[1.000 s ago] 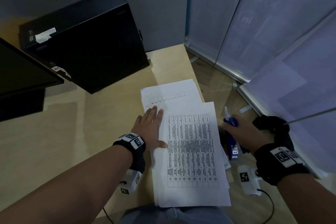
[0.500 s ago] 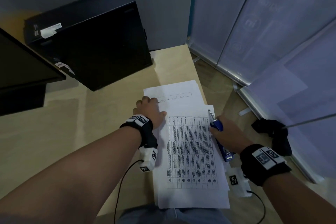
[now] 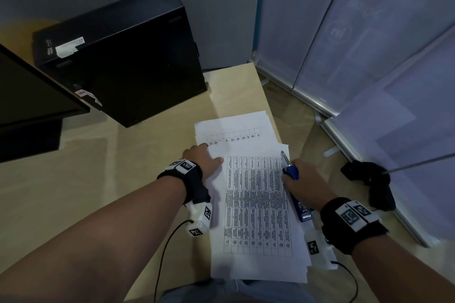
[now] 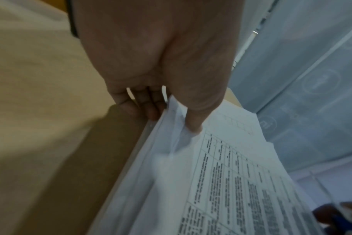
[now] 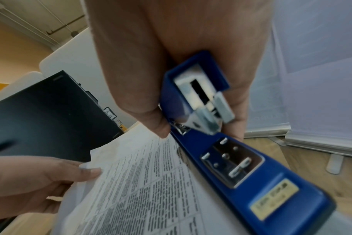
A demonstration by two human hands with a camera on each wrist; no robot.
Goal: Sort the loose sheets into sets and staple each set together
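A pile of white printed sheets [image 3: 258,206] lies at the right end of the wooden desk [image 3: 86,179]; the top sheet carries a dense table. My left hand [image 3: 205,160] pinches the pile's upper left edge, thumb [image 4: 193,125] on top and fingers curled under the paper [image 4: 221,182]. My right hand [image 3: 301,181] grips a blue stapler [image 3: 295,189] at the pile's right edge. In the right wrist view the stapler [image 5: 221,143] has its jaws apart beside the sheets [image 5: 141,182].
A black computer case [image 3: 123,56] stands at the back of the desk, with a dark monitor [image 3: 29,96] at the left. A second sheet [image 3: 234,128] lies further back. Beyond the desk's right edge are floor, a black cloth [image 3: 369,182] and grey panels [image 3: 369,44].
My left hand went from lying flat on the sheets to curling round their upper left edge. My right hand brought the stapler from off the desk's right edge onto the pile.
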